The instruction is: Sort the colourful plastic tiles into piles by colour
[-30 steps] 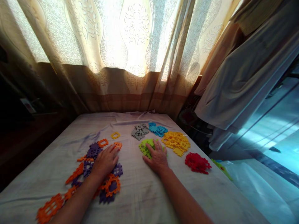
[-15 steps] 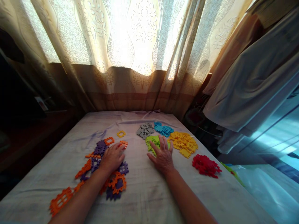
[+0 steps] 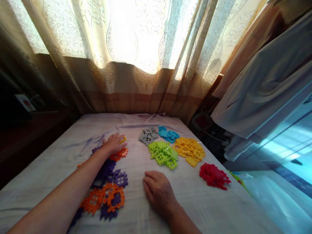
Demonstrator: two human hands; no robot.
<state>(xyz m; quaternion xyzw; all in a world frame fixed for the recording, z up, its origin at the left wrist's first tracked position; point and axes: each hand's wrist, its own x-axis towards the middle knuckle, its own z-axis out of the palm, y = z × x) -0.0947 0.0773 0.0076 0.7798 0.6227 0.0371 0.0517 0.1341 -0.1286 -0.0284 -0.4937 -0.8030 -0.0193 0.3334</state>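
Observation:
My left hand [image 3: 114,144] reaches to the far left with fingers stretched out over a small yellow frame piece [image 3: 123,139], which shows between and beyond the fingertips. Just below the palm lie orange notched pieces [image 3: 119,154]. Under and beside the left forearm spread purple notched pieces [image 3: 121,178] and more orange ones [image 3: 107,194], partly hidden. My right hand [image 3: 159,191] rests on the sheet with its fingers curled together, and no piece sticks out of it. Nearest to it is a pile of lime green pieces [image 3: 163,154], just beyond the knuckles.
Beyond the green pile are grey pieces [image 3: 148,136] and blue pieces [image 3: 169,134]. Yellow pieces [image 3: 189,149] and red pieces [image 3: 214,175] lie toward the right edge. A pale sheet [image 3: 136,214] covers the surface. Curtains [image 3: 131,78] hang behind; clothes [image 3: 253,84] hang at right.
My left hand has moved farther away, onto the yellow frame piece. My right hand has left the green pile, drawn back toward me and curled its fingers. The orange and purple pieces lie closer together.

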